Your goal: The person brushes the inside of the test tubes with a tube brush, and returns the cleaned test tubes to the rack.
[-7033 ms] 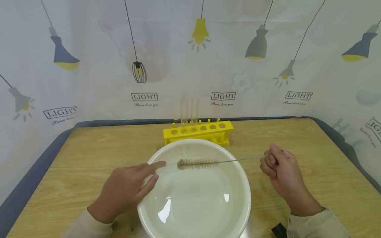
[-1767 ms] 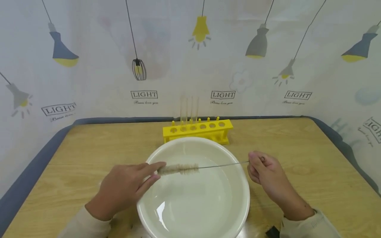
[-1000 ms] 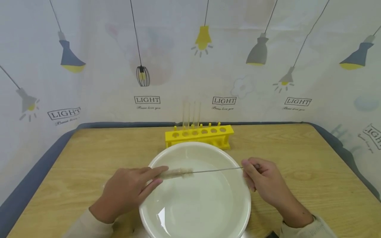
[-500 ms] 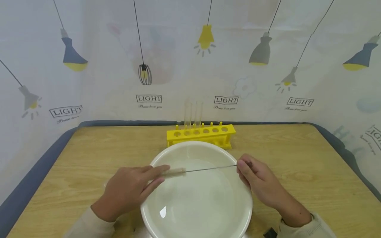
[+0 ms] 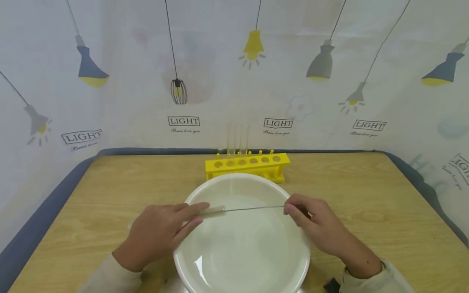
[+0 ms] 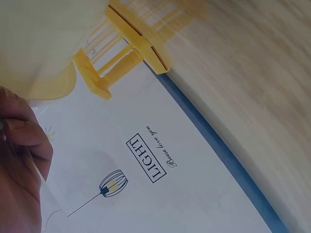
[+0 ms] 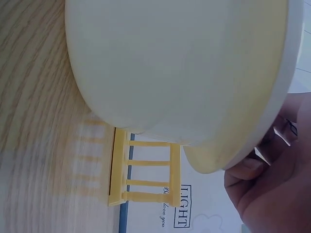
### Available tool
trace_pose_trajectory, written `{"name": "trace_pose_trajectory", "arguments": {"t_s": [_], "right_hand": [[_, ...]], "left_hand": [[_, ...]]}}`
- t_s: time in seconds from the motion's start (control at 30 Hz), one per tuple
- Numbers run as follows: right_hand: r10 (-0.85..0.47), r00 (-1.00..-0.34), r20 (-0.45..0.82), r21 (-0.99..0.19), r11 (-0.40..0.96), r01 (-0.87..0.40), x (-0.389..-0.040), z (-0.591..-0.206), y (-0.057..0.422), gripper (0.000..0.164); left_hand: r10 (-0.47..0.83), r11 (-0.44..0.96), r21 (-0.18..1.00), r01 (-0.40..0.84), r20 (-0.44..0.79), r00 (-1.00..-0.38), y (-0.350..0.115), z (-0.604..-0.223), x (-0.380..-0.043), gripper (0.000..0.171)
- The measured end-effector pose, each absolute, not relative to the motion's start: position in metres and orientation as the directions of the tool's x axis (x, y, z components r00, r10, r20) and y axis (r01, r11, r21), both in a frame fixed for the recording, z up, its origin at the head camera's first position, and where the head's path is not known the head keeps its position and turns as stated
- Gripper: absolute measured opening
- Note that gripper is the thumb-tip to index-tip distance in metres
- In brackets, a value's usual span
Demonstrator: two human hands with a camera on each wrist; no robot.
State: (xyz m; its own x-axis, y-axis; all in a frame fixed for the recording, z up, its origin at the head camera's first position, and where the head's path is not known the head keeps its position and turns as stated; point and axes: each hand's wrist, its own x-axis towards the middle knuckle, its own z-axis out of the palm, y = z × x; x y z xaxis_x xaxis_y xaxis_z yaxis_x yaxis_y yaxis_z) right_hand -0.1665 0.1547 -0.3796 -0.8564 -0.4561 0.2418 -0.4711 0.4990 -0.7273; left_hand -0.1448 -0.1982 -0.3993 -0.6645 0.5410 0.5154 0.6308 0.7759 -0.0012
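Note:
Over the left side of a white basin (image 5: pixel 242 252), my left hand (image 5: pixel 157 232) holds a clear test tube (image 5: pixel 216 211) lying sideways, its mouth to the right. The brush's bristles are inside the tube, partly hidden by my fingers. A thin wire handle of the test tube brush (image 5: pixel 256 208) runs out of the mouth to my right hand (image 5: pixel 315 224), which pinches its end above the basin's right rim. In the right wrist view, my right hand (image 7: pixel 277 179) is beside the basin's rim, with a wire loop (image 7: pixel 292 127) at the fingers.
Behind the basin stands a yellow test tube rack (image 5: pixel 247 162) with two clear test tubes (image 5: pixel 244 140) upright in it. A small black object (image 5: pixel 332 285) is by my right sleeve. A printed curtain (image 5: pixel 220 73) rises behind the wooden table (image 5: pixel 366 195).
From well to the right, my right hand has come leftward with the wire. Bristles that lay outside the tube's mouth are now inside it. My left hand stays nearly in place.

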Motion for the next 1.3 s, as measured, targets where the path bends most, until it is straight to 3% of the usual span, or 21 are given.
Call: {"name": "trace_pose_trajectory", "arguments": {"t_s": [0.3,0.8,1.13,1.3], "right_hand": [[-0.494,-0.846,0.203,-0.704,0.526,-0.476,-0.168,-0.383,0.151,0.015],[-0.541,-0.776,0.325,-0.564,0.547,-0.618,-0.169,-0.392,0.137,0.012],[-0.589,-0.675,0.445,-0.506,0.457,-0.732,-0.169,-0.391,0.134,0.015],[-0.635,-0.650,0.418,-0.454,0.474,-0.755,-0.170,-0.387,0.130,0.016]], "left_hand": [[0.541,0.776,0.005,0.630,0.507,-0.671,-0.198,-0.400,-0.144,0.035],[0.541,0.766,0.032,0.642,0.506,-0.671,-0.197,-0.399,-0.143,0.033],[0.550,0.764,-0.008,0.645,0.530,-0.645,-0.197,-0.397,-0.144,0.033],[0.553,0.758,-0.005,0.652,0.534,-0.639,-0.197,-0.399,-0.146,0.034]]}}
